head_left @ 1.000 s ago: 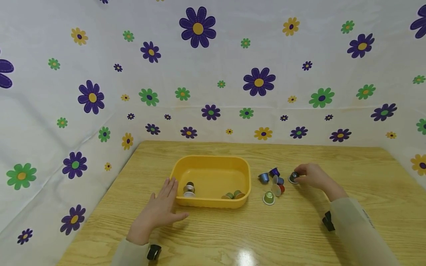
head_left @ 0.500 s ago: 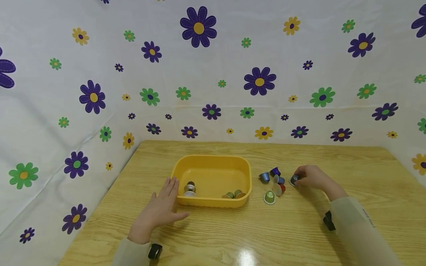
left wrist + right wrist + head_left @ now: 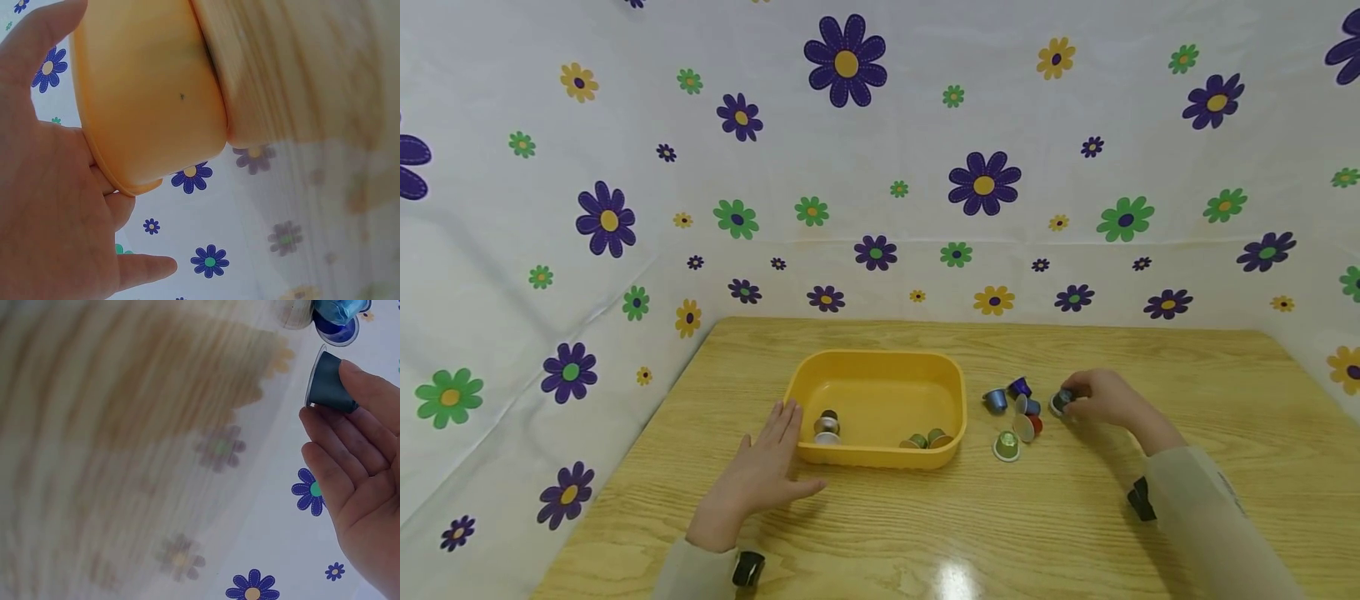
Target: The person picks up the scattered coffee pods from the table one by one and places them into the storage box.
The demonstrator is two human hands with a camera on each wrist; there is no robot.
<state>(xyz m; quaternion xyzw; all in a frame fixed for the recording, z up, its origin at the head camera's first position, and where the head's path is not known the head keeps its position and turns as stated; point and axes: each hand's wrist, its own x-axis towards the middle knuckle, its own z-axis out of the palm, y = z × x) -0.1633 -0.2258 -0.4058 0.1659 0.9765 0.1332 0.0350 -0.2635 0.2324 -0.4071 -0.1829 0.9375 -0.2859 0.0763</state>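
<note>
My right hand [image 3: 1105, 398] pinches a dark teal coffee capsule [image 3: 331, 384] between thumb and fingers, low over the right side of the table. The capsule's pale rim faces away from the palm in the right wrist view. My left hand [image 3: 756, 475] rests with straight fingers on the left rim of a yellow plastic tub [image 3: 880, 457], thumb spread out to the side. Just left of the held capsule lie loose ones: blue [image 3: 996, 402], purple [image 3: 1019, 387], light blue [image 3: 1028, 406], red [image 3: 1032, 427] and green [image 3: 1007, 446].
Inside the tub, a few brown and silver capsules [image 3: 827, 423] sit in the near left corner, with greenish ones [image 3: 938, 438] at the near right. The wooden table [image 3: 887, 533] ends at a white flowered cloth [image 3: 910, 125] behind and on both sides.
The teal capsule has turned slightly between my right fingers, while that hand keeps about the same place. My left hand and the tub have not moved.
</note>
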